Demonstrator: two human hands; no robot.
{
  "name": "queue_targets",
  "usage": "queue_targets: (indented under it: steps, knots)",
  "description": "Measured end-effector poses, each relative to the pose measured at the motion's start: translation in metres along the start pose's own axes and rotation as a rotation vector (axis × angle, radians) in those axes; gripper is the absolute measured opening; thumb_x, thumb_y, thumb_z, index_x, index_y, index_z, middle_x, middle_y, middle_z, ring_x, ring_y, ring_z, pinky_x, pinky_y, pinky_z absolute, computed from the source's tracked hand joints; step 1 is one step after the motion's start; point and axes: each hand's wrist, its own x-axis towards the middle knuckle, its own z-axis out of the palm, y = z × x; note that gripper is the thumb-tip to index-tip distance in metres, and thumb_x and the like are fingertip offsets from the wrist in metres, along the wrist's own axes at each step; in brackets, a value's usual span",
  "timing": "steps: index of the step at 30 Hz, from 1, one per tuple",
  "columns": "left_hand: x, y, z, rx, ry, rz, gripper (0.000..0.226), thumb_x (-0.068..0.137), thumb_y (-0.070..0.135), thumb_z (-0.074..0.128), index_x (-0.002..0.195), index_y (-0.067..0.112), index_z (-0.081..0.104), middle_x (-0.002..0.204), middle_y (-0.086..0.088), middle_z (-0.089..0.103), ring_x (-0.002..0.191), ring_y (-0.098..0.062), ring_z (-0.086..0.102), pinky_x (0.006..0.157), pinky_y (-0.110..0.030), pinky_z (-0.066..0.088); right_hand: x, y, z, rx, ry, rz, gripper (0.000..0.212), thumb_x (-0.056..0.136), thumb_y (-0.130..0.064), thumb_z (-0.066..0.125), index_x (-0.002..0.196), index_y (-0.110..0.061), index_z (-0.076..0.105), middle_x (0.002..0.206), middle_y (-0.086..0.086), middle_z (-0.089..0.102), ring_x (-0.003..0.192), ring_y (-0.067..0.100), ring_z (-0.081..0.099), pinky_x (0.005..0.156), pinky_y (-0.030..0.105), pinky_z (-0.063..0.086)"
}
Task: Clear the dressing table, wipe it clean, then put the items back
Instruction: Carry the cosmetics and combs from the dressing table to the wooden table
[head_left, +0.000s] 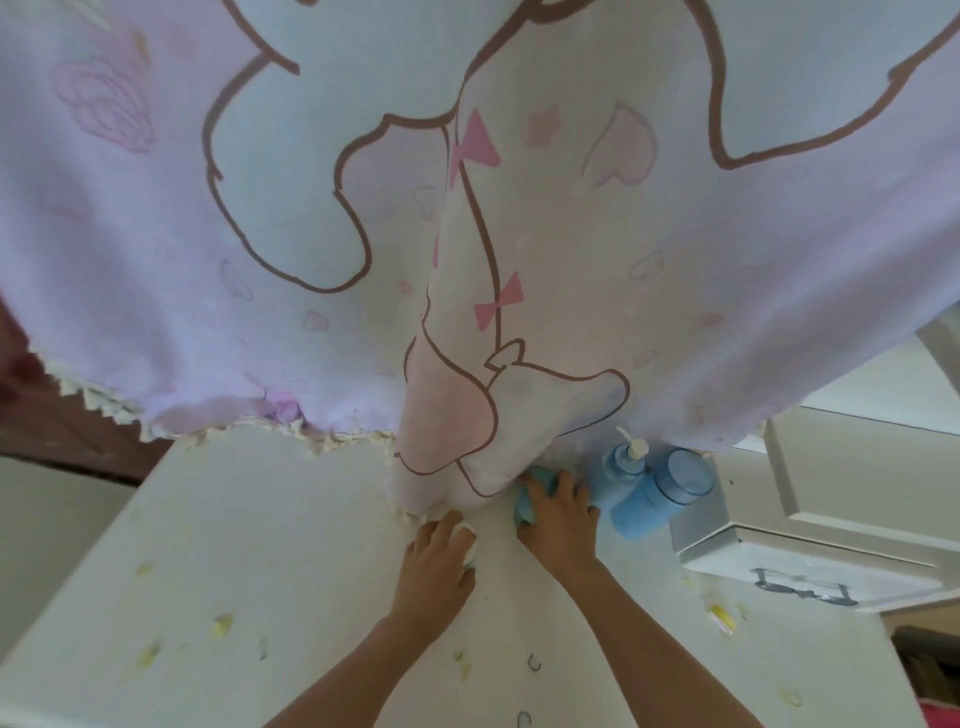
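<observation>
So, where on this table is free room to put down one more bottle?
The widest bare patch of the table top lies left of the left hand, holding a small white thing, below the curtain fringe. A narrower one lies between the forearms. Crowded: the far right, where the right hand presses the teal cloth beside two blue bottles and the white box.

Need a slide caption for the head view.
Right hand presses a teal cloth on the white table beside two blue bottles; left hand covers a small white thing by the pink curtain.
</observation>
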Motion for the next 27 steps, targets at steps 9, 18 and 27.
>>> queue_targets:
  steps: [9,18,27]
  knots:
    - [-0.019,0.003,0.006,-0.119,-0.098,-0.079,0.062,0.070,0.020,0.070,0.112,0.034,0.026,0.124,-0.008,0.051,0.109,-0.031,0.051,0.085,-0.038,0.046,-0.059,0.010,0.027,0.233,-0.099,0.010,0.058,0.084,-0.034,0.055,0.136,-0.037,0.027,0.140,0.006,0.021,0.111,0.021,0.037,0.083,0.027,0.044]
    - [-0.023,0.000,-0.037,-0.289,0.063,-0.278,0.064,0.077,0.017,0.067,0.134,0.015,0.039,0.137,-0.005,0.040,0.122,-0.024,0.040,0.098,-0.030,0.037,-0.071,0.018,0.007,0.376,-0.096,-0.055,0.068,0.078,-0.030,0.063,0.136,-0.037,0.028,0.135,0.002,0.028,0.110,0.019,0.040,0.085,0.026,0.044]
    - [-0.093,-0.010,-0.093,-0.347,0.394,-0.607,0.062,0.068,0.006,0.077,0.122,0.005,0.048,0.123,-0.015,0.044,0.109,-0.030,0.049,0.086,-0.027,0.040,-0.067,-0.048,-0.020,0.442,-0.115,-0.426,0.067,0.070,-0.027,0.071,0.128,-0.024,0.037,0.125,0.000,0.039,0.109,0.018,0.042,0.083,0.027,0.044]
